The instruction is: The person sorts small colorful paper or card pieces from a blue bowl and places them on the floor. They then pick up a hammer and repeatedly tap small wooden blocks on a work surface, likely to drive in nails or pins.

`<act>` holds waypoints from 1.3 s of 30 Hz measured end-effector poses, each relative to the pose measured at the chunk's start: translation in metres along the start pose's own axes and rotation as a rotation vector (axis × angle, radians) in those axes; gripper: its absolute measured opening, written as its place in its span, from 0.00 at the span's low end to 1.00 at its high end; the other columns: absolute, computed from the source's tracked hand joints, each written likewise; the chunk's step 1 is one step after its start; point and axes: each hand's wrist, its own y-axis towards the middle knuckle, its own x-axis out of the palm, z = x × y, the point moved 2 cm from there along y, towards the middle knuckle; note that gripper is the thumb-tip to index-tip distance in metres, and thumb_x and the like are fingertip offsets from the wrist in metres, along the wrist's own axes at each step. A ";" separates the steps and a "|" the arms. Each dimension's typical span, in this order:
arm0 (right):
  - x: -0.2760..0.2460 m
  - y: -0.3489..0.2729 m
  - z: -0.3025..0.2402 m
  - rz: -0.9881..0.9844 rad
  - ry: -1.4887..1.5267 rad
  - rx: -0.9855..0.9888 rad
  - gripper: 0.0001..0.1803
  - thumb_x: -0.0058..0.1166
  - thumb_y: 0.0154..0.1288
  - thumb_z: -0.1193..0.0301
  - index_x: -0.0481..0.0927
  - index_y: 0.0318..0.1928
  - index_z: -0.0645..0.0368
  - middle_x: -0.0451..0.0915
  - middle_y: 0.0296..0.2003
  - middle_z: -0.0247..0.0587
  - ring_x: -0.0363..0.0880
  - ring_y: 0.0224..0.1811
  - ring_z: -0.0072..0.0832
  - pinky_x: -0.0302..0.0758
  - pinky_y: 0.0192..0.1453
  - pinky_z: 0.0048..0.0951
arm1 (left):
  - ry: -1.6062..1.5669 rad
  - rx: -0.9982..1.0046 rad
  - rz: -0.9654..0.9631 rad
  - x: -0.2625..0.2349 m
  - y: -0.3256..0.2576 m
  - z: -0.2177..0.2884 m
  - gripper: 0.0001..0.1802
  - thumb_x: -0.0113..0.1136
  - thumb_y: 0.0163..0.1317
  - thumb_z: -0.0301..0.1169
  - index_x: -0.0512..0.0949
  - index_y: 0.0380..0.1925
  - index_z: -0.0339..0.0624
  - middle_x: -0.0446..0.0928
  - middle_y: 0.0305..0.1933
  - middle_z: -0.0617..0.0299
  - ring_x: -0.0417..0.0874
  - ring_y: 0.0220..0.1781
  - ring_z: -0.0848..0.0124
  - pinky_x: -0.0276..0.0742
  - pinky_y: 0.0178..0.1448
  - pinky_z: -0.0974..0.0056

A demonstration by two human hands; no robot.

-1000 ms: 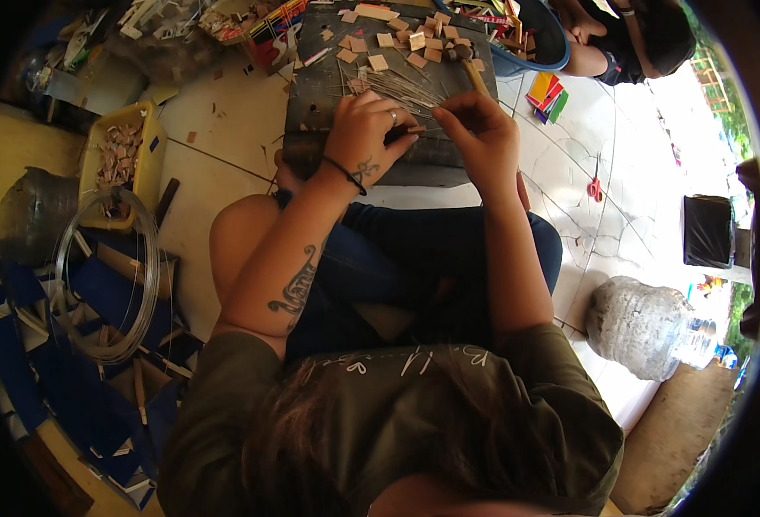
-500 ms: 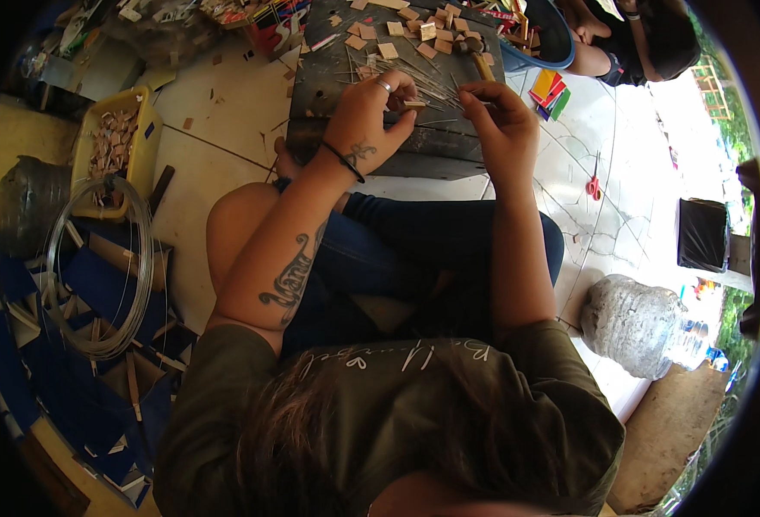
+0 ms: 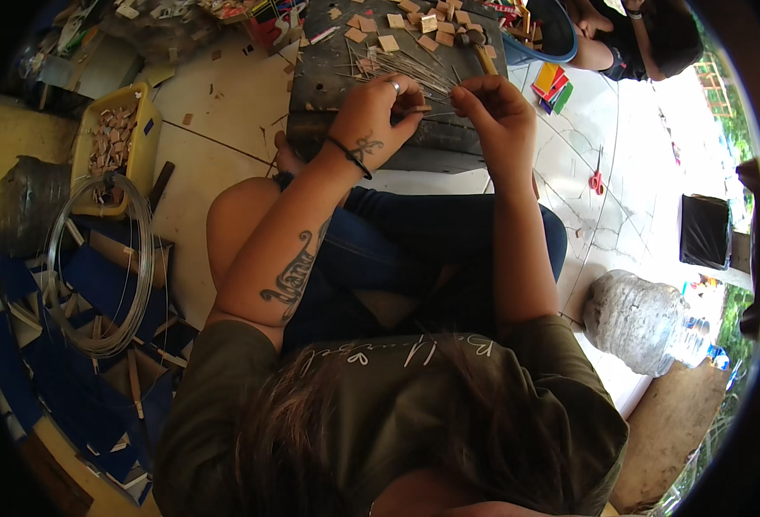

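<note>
I sit on the floor with a dark wooden work board (image 3: pixel 328 77) in front of my knees. My left hand (image 3: pixel 378 112), with a ring and a black wrist band, pinches a small wooden piece over the board's near edge. My right hand (image 3: pixel 494 108) meets it, fingers closed on a thin wire or stick at the same spot. A fan of thin metal wires (image 3: pixel 414 71) lies on the board just beyond my fingers. Small square wooden chips (image 3: pixel 393 41) and a hammer (image 3: pixel 476 50) lie farther back on the board.
A yellow crate of wooden chips (image 3: pixel 117 142) and a coil of wire (image 3: pixel 104 267) are at my left, over blue and white strips (image 3: pixel 70 362). Red scissors (image 3: pixel 597 181), a clear plastic bottle (image 3: pixel 634 323) and a black box (image 3: pixel 706 231) are at right. Another person (image 3: pixel 647 34) sits at top right.
My head has tilted, so board and hands sit higher in the picture. Both hands stay together at the board's near edge, working the same small piece.
</note>
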 end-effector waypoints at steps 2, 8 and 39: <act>0.000 0.000 0.000 0.006 -0.031 -0.013 0.07 0.63 0.55 0.74 0.79 0.32 0.63 0.81 0.27 0.31 0.78 0.31 0.14 0.73 0.37 0.16 | 0.138 0.028 -0.016 0.000 -0.001 0.000 0.09 0.65 0.47 0.25 0.77 0.30 0.40 0.79 0.31 0.58 0.81 0.35 0.65 0.75 0.41 0.63; 0.003 -0.001 0.000 -0.016 -0.078 -0.031 0.06 0.63 0.55 0.75 0.79 0.31 0.63 0.81 0.27 0.31 0.79 0.30 0.15 0.74 0.37 0.17 | 0.277 0.021 -0.024 -0.002 0.000 -0.002 0.08 0.66 0.45 0.30 0.78 0.26 0.45 0.80 0.27 0.66 0.78 0.37 0.65 0.69 0.48 0.60; 0.016 -0.006 -0.020 -0.107 -0.504 -0.305 0.05 0.62 0.54 0.77 0.79 0.30 0.64 0.82 0.26 0.37 0.82 0.31 0.21 0.76 0.39 0.21 | 0.299 0.037 -0.050 -0.002 0.000 -0.003 0.07 0.67 0.46 0.31 0.79 0.25 0.46 0.81 0.27 0.67 0.78 0.37 0.67 0.65 0.51 0.60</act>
